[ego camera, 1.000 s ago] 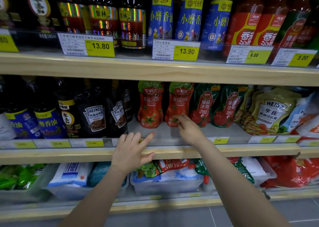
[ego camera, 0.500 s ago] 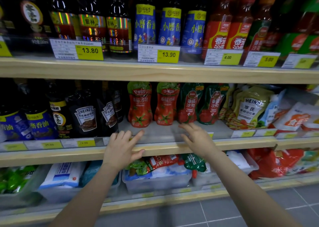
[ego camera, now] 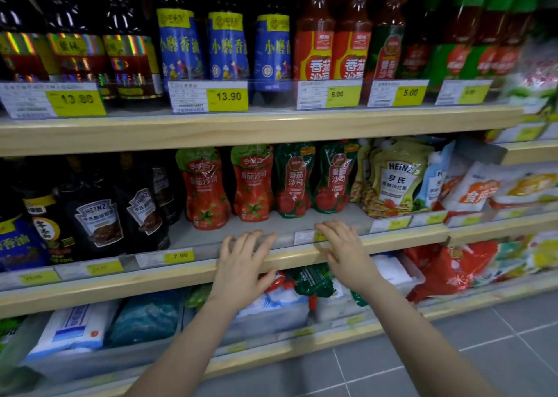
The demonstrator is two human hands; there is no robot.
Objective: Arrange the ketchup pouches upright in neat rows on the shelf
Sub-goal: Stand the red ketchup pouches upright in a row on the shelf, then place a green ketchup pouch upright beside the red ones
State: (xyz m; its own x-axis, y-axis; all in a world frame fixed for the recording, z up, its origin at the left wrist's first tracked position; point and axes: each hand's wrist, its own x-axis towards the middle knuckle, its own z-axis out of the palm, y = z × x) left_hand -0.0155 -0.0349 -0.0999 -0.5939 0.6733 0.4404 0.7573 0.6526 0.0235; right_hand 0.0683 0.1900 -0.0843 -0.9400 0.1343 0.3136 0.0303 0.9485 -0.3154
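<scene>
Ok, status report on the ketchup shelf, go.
Left hand and right hand open, empty, at the shelf edge. Four ketchup pouches upright in a row, untouched. Nothing in the way.

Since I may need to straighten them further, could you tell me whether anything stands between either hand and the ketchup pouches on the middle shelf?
Nothing visible does. The left hand and right hand are open at the shelf edge, and bare shelf lies between them and the red ketchup pouches and green ketchup pouches standing behind.
</scene>
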